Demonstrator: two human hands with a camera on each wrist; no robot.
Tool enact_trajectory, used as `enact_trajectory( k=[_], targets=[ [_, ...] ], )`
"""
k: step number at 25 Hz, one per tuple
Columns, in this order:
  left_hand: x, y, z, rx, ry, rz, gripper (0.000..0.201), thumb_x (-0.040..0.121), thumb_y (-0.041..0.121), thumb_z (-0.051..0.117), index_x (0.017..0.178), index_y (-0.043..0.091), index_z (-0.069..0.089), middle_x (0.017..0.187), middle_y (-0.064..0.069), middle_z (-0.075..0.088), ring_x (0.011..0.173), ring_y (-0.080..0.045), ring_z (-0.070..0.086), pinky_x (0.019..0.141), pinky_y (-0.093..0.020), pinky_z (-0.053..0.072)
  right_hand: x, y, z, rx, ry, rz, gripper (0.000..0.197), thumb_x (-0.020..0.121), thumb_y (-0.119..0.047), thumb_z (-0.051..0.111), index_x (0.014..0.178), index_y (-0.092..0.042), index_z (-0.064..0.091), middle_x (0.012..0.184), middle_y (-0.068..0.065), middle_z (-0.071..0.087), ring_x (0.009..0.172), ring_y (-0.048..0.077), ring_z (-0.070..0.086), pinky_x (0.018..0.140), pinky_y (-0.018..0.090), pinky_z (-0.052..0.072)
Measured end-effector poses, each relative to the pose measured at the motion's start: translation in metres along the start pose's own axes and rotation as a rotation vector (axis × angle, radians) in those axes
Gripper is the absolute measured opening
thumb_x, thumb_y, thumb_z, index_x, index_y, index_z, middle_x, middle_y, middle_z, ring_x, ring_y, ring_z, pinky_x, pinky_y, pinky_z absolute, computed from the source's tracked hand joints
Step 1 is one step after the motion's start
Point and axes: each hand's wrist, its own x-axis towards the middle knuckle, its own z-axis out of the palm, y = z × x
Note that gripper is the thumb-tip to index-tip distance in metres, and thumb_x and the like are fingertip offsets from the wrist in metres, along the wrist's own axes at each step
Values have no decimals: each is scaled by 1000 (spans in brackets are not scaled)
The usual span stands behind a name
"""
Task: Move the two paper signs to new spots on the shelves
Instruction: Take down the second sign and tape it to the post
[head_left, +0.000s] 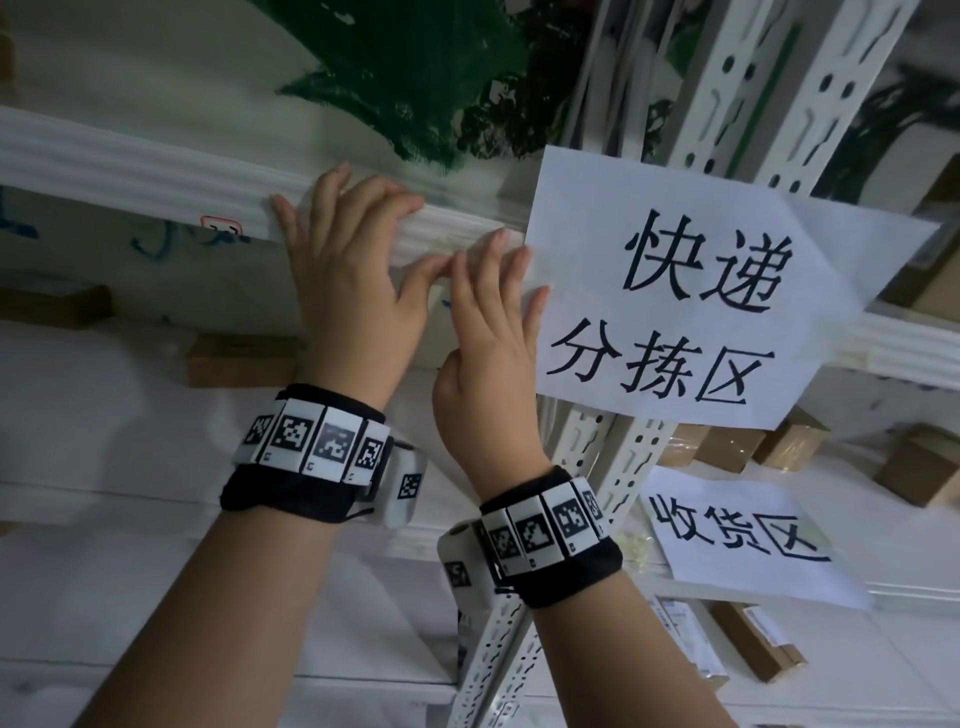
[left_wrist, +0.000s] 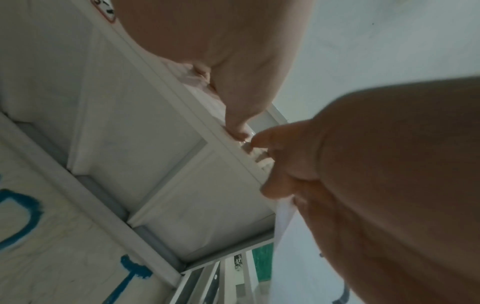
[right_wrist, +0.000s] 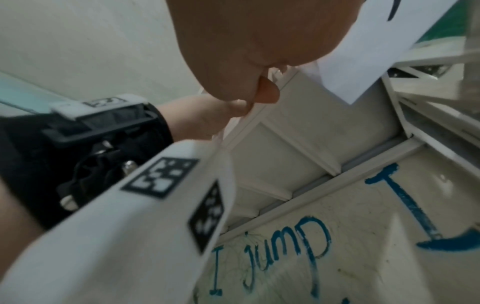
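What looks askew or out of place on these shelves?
The upper sign hangs tilted, and its right side seems folded or doubled. The right hand touches its left edge, and the left hand presses the shelf rail. The lower sign is also crooked.

We see cardboard boxes (head_left: 914, 462) on white shelving right of a perforated upright (head_left: 631, 462), a green painted patch (head_left: 415, 78) above it, and blue handwriting (right_wrist: 285, 253) reading "I jump" on the wall behind.

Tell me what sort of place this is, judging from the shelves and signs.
Probably a parcel depot or small warehouse. White slotted-steel shelving holds brown cardboard boxes, and two paper signs name zones: the big sign reads express sorting area, the smaller sign receiving area.
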Motion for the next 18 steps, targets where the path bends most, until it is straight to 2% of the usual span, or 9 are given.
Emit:
enact_trajectory(
  k=[4, 5, 7, 9, 11, 13, 15, 18],
  targets=[
    [-3, 10, 1, 4, -6, -24, 33, 99, 20, 61, 130, 15, 67, 141, -2, 63, 155, -34, 37, 128, -69, 11, -9, 20, -28, 146, 173, -21, 70, 85, 15, 39, 152, -2, 53, 173, 17, 26, 162, 30, 26, 128, 53, 29],
    [-6, 21, 5, -14, 7, -62, 35, 99, 14, 55, 134, 12, 65, 146, -5, 61, 158, -36, 32, 129, -68, 10, -10, 23, -40, 140, 225, -33, 67, 85, 17, 42, 149, -1, 56, 172, 19, 27, 161, 31, 27, 128, 53, 30],
    [-17, 53, 15, -107, 26, -80, 44, 101, 5, 46, 144, 7, 59, 160, -11, 50, 162, -38, 23, 132, -63, 8, -10, 29, -61, 66, 285, -65, 67, 86, 20, 44, 148, -1, 56, 172, 23, 23, 163, 36, 18, 131, 55, 19],
    [-33, 95, 34, -261, -36, 77, 46, 109, 6, 44, 155, 4, 49, 168, -16, 39, 163, -39, 20, 132, -62, 10, -5, 41, -82, 26, 319, -90, 67, 87, 19, 44, 151, -1, 53, 172, 24, 22, 164, 38, 13, 134, 55, 10],
    [-42, 127, 57, -370, -146, 256, 47, 115, 17, 38, 160, 4, 35, 170, -19, 34, 163, -38, 21, 134, -57, 11, -2, 64, -101, -13, 315, -110, 61, 94, 14, 46, 154, 0, 50, 172, 23, 23, 164, 38, 14, 134, 56, 7],
    [-42, 143, 83, -349, -198, 356, 50, 115, 18, 40, 162, 4, 31, 171, -18, 31, 163, -37, 22, 134, -55, 10, -2, 103, -120, -143, 267, -92, 58, 102, 4, 46, 160, -3, 42, 173, 21, 20, 164, 36, 12, 133, 58, 8],
    [-39, 144, 101, -182, -206, 380, 56, 113, 13, 48, 166, 7, 31, 175, -15, 26, 164, -34, 19, 135, -52, 7, -4, 145, -136, -350, 209, -65, 59, 110, -12, 45, 166, -4, 28, 175, 20, 13, 165, 35, 8, 132, 58, 9],
    [-37, 131, 104, 28, -211, 338, 63, 113, 30, 42, 169, 10, 22, 178, -12, 16, 165, -33, 12, 134, -50, 2, -19, 198, -162, -557, 170, 31, 74, 113, -38, 39, 168, 0, 7, 176, 21, -1, 165, 36, 1, 133, 56, 9]
  ],
)
